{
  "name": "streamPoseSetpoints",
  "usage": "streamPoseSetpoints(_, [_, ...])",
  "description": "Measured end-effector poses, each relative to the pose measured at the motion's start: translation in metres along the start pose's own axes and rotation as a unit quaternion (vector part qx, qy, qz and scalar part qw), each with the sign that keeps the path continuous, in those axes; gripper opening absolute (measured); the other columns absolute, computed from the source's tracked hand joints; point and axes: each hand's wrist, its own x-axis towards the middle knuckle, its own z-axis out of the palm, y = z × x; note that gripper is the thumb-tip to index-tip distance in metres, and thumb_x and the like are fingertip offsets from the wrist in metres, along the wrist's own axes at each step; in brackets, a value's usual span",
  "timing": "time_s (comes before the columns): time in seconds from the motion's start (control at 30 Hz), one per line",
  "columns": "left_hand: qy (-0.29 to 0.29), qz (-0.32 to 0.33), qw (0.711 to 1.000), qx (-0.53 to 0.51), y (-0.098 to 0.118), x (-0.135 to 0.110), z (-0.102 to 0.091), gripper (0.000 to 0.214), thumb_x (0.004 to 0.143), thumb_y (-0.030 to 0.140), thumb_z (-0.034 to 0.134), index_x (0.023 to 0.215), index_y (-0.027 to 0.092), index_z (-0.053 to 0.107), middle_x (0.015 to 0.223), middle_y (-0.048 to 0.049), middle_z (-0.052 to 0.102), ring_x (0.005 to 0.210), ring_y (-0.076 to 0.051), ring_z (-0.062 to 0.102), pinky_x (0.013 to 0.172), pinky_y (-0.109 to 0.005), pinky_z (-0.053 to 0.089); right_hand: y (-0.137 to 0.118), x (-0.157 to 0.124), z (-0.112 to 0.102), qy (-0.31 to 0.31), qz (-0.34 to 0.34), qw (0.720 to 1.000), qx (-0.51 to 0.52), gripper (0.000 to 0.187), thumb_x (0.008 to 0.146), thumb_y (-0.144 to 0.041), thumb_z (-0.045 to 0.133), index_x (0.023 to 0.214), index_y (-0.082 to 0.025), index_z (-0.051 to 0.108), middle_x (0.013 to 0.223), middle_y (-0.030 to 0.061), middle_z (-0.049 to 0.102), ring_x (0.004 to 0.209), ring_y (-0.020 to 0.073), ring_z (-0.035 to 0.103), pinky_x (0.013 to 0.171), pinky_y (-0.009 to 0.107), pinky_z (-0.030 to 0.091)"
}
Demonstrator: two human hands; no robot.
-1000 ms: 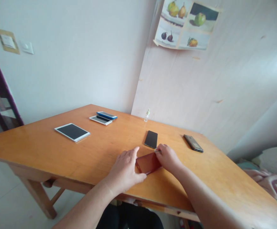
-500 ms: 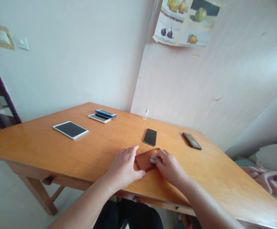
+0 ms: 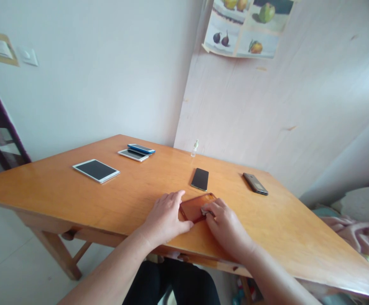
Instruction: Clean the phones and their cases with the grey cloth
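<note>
A translucent reddish-brown phone case [image 3: 192, 208] lies on the wooden table just in front of me. My left hand [image 3: 167, 216] holds its left end, with the thumb at the near edge and the fingers toward the far corner. My right hand [image 3: 224, 222] is closed on a small crumpled whitish wipe [image 3: 206, 211] and presses it onto the right part of the case. Most of the wipe is hidden under my fingers. Beyond the case lies a dark-screened phone [image 3: 200, 179].
A white tablet [image 3: 96, 170] lies at the left. Further back, a blue phone [image 3: 141, 148] rests partly on a white device [image 3: 133, 155]. A small clear spray bottle [image 3: 194, 149] stands by the wall. A dark phone [image 3: 255, 184] lies at the right. The table's front edge [image 3: 108, 238] runs below my forearms.
My right hand with the wipe has shifted slightly over the case, and less of the wipe shows now. My left hand stays at the left end. The view has tilted slightly.
</note>
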Motion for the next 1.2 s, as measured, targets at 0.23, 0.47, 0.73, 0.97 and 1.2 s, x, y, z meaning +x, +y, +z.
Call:
streamPoseSetpoints(0.23, [-0.001,0.009,1.000,0.001,-0.002,0.000,0.001,0.078,0.066,0.038,0.075,0.135,0.019,0.043,0.123,-0.0128,0.061,0.118,-0.032,0.053,0.101,-0.045,0.040,-0.017,0.012,0.003,-0.049,-0.070,0.995,0.049,0.016,0.085,-0.011,0.051,0.085,-0.021,0.064,0.087,0.0029,0.061,0.086,0.0166,0.057,0.079,0.027,0.043])
streamPoseSetpoints(0.47, [-0.006,0.001,1.000,-0.005,-0.002,0.000,0.003,0.082,0.066,0.039,0.075,0.138,0.020,0.040,0.128,-0.0129,0.060,0.121,-0.033,0.052,0.102,-0.045,0.039,-0.003,0.025,0.005,-0.063,0.006,0.998,0.019,0.018,0.076,-0.008,0.051,0.073,-0.019,0.065,0.079,0.0018,0.064,0.080,0.0167,0.058,0.073,0.026,0.041])
streamPoseSetpoints(0.73, [-0.002,0.003,1.000,0.000,-0.001,-0.001,0.001,0.080,0.066,0.038,0.074,0.137,0.020,0.041,0.129,-0.0132,0.059,0.121,-0.033,0.053,0.103,-0.045,0.039,-0.011,0.053,0.022,-0.055,-0.005,0.998,-0.034,0.013,0.079,-0.012,0.053,0.085,-0.017,0.064,0.086,0.0046,0.063,0.084,0.0170,0.057,0.075,0.026,0.040])
streamPoseSetpoints(0.97, [-0.001,0.008,1.000,-0.004,-0.003,-0.001,0.004,0.083,0.065,0.037,0.074,0.138,0.019,0.038,0.127,-0.0142,0.059,0.118,-0.033,0.054,0.101,-0.045,0.040,-0.023,0.052,0.029,-0.075,-0.038,0.996,0.003,0.017,0.079,-0.009,0.051,0.084,-0.018,0.065,0.084,0.0033,0.062,0.084,0.0160,0.057,0.076,0.024,0.040])
streamPoseSetpoints(1.2, [0.002,0.006,1.000,0.009,-0.003,0.000,0.004,0.084,0.066,0.038,0.074,0.139,0.017,0.039,0.128,-0.0150,0.059,0.119,-0.033,0.053,0.102,-0.045,0.038,-0.012,0.067,0.028,-0.035,0.020,0.994,-0.098,0.013,0.084,-0.015,0.050,0.083,-0.018,0.062,0.087,0.0046,0.059,0.078,0.0151,0.054,0.070,0.024,0.036])
